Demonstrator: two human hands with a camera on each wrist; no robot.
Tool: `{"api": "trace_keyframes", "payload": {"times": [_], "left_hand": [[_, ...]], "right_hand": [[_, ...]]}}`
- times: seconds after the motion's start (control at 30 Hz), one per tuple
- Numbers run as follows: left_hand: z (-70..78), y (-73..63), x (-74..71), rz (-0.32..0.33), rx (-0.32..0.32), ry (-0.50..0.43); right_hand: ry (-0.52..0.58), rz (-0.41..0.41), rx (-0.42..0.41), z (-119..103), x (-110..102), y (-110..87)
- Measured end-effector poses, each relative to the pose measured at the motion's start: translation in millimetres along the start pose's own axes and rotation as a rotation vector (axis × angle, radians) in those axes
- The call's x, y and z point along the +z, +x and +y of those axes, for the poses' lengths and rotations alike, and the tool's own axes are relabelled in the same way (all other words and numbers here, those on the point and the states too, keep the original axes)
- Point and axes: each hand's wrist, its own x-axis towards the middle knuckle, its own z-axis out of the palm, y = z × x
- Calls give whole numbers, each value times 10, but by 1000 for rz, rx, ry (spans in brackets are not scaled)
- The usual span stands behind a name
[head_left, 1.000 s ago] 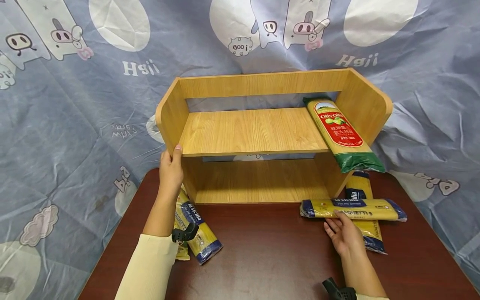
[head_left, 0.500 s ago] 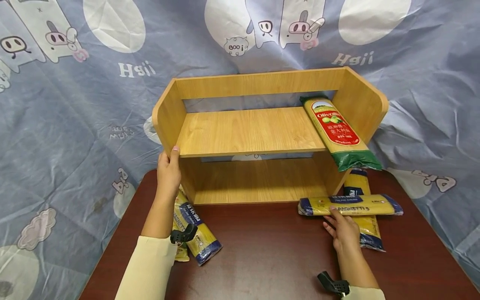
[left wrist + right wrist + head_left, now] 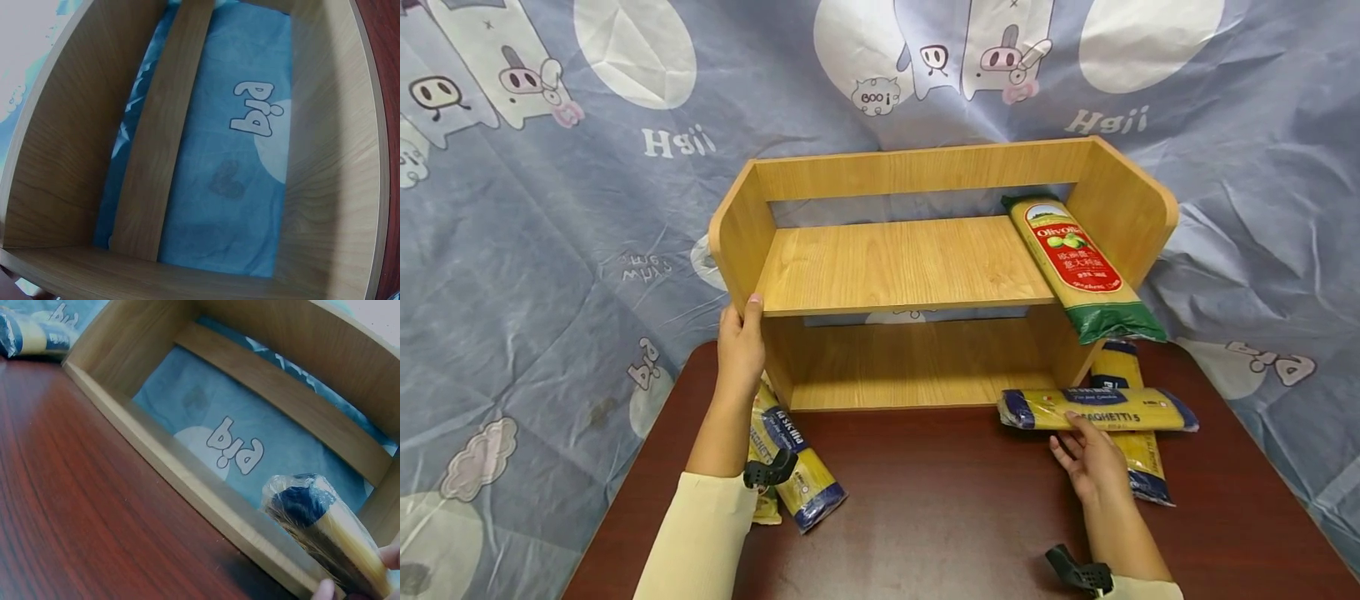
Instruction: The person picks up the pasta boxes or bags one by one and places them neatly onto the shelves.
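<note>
My left hand [image 3: 742, 346] grips the left side panel of a two-tier wooden shelf [image 3: 902, 262], thumb at the middle board's front edge. At the shelf's lower right front, my right hand [image 3: 1096, 467] holds a yellow-and-blue spaghetti packet [image 3: 1150, 410] crosswise, with the thumb on its face. In the right wrist view, the packet's blue end [image 3: 306, 503] overlaps the lower compartment's front edge. A second yellow-and-blue packet [image 3: 1138, 458] lies lengthwise on the table, partly covered by the held one. On the upper board, a green-ended spaghetti packet [image 3: 1078, 258] lies at the right, its near end overhanging.
Another blue-and-yellow spaghetti packet [image 3: 805, 475] lies on the dark red table [image 3: 910, 508] left of the shelf, partly over a yellow packet [image 3: 767, 508]. A patterned blue cloth [image 3: 587, 200] hangs behind and beside the table.
The held spaghetti packet has shifted slightly left and up toward the shelf, with my right hand following it. My left hand stays on the side panel.
</note>
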Motion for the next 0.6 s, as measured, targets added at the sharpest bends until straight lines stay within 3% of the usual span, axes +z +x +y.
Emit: {"api": "trace_keyframes", "payload": {"times": [0.2, 0.6], "left_hand": [[18, 1, 20, -3, 7, 20], [-16, -16, 8, -10, 3, 38]], "right_hand": [[68, -132, 42, -80, -13, -14], [327, -197, 49, -115, 6, -60]]}}
